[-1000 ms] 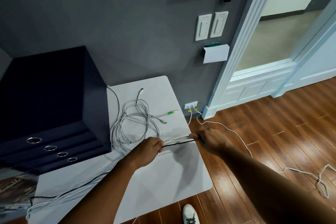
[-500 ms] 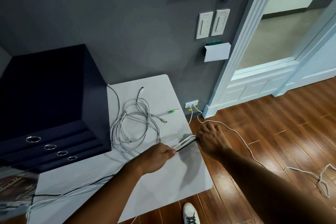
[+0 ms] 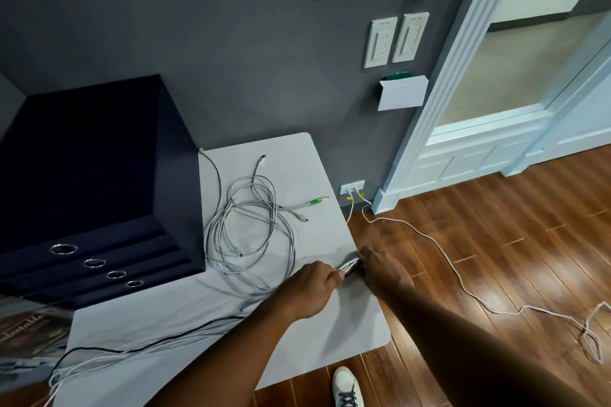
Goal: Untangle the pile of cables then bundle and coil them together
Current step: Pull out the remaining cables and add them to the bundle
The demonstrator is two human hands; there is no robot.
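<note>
The wooden floor (image 3: 496, 241) spreads open to the right of the bench (image 3: 330, 334), crossed by a thin white cord (image 3: 456, 277) that runs from the wall outlet (image 3: 352, 188). A dark cabinet (image 3: 99, 175) with 4 ringed holes stands against the bench's left side. Whether it rests on the bench cannot be told.

On the far half of the bench lies a loose coil of grey-white cables (image 3: 251, 231), well apart from the right edge, with bare surface in front of it and to its right. Long strands, white and 1 black (image 3: 132, 349), trail from the near left corner across the bench to the left hand (image 3: 310, 287).

The left hand's grip is clenched round the cable bundle (image 3: 351, 266), knuckles up, over the bench near its right edge. The right hand (image 3: 383, 271) sits just beside it, straddling that edge, its grip also grasping the bundle. A short stretch of white and dark strands shows between the 2 hands, which nearly touch.

A white shoe (image 3: 345, 387) stands on the floor below the bench's near edge. A green-tipped plug (image 3: 317, 201) and a small plain connector (image 3: 302, 218) lie free on the bench beyond the hands, near the right edge.
</note>
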